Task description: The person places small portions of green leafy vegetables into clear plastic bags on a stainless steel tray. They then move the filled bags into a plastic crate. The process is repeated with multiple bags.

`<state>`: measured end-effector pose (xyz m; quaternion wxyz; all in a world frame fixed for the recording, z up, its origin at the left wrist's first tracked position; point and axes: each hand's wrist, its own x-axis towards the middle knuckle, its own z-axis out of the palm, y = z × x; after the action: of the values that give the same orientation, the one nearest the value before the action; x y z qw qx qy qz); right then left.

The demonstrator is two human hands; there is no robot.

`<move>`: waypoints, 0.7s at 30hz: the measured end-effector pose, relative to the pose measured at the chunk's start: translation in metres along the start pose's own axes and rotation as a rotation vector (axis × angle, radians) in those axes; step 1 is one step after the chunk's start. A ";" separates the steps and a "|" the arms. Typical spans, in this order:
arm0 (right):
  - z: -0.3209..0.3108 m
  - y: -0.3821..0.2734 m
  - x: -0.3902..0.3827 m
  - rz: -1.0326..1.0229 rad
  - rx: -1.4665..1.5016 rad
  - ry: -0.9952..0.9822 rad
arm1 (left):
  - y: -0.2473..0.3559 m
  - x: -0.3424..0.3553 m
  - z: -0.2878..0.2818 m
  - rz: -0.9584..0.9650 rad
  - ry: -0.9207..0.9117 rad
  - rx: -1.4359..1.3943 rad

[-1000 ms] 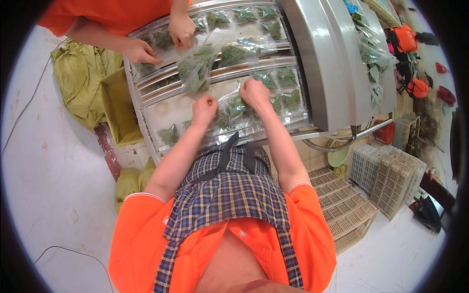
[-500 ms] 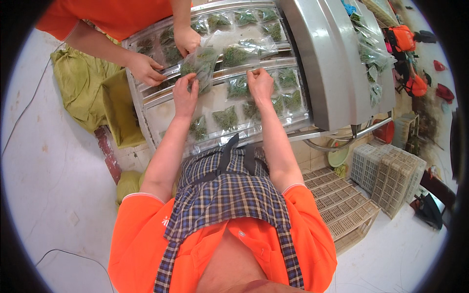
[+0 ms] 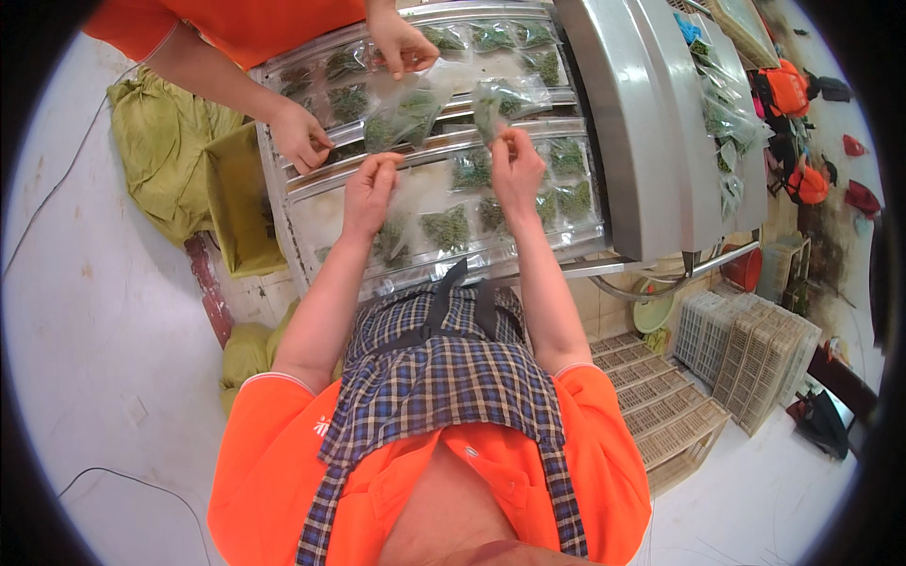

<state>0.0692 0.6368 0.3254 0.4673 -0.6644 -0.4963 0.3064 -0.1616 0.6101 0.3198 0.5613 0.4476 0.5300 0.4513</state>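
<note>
My right hand [image 3: 516, 177] pinches a clear plastic bag of green contents [image 3: 488, 111], held up at the central rail. My left hand [image 3: 371, 196] is closed with its fingertips together; what they hold, if anything, I cannot make out. Just beyond those fingertips, a larger bag of greens [image 3: 406, 111] lies across the rail. Beside my left wrist is a blurred bag [image 3: 394, 241]. The near tray [image 3: 326, 209] carries several flat bags of greens [image 3: 445, 226] in rows.
Opposite, a co-worker's hands [image 3: 401, 44] reach over the far row of bags. A metal machine housing [image 3: 618, 132] stands at the right. Below it are plastic crates [image 3: 651, 396]. A yellow-green bin [image 3: 245, 208] and cloth [image 3: 170, 156] sit at the left.
My left hand has left the larger bag and come back toward me. My right hand has lifted a bag from the row. The co-worker's upper hand has moved right and away from me.
</note>
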 end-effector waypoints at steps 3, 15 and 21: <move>-0.019 -0.027 -0.037 -0.174 -0.065 -0.173 | 0.012 -0.013 0.005 0.019 -0.044 0.038; 0.018 -0.015 -0.071 -0.188 -0.081 -0.488 | -0.005 -0.024 -0.026 -0.226 -0.114 -0.339; 0.024 -0.003 -0.066 0.129 -0.074 -0.412 | -0.027 -0.020 -0.039 -0.120 -0.044 0.274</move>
<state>0.0264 0.5821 0.3157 0.3105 -0.6349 -0.5486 0.4467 -0.2001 0.5867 0.2953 0.5325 0.4974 0.6000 0.3302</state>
